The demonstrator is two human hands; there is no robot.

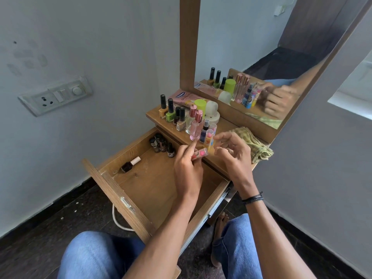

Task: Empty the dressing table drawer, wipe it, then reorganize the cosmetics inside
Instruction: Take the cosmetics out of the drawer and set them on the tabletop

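Seated at a dressing table, my left hand (188, 166) pinches a small pink-tipped tube (203, 153) over the surface's (225, 127) near edge, just above the far side of the open drawer (128, 200). Its index finger points up at the base of a pink perfume bottle (196, 125). My right hand (234, 156) hovers beside the tube with fingers loosely curled and appears to hold nothing. Emptying looks unfinished. A cluster of dark nail polish bottles (160, 143) stands in the drawer's far left corner, and one white-capped bottle (129, 164) lies on its side near the left wall. The green cloth (257, 148) waits folded at the surface's right end. To do this step well, I would set the tube upright in the row of similar tubes (209, 133) by the near edge. I would lower it straight down, because the perfume bottle is tall and narrow and stands close enough for a knuckle to tip it. The free right hand can steady the neighbouring tubes, then reach into the far left corner for the dark bottles. I would lift them singly or in pairs, since glass that small slips easily. The tall nail polish bottles (171, 112) crowd the surface's left end, so later arrivals fit better toward the middle, clear of the cloth.
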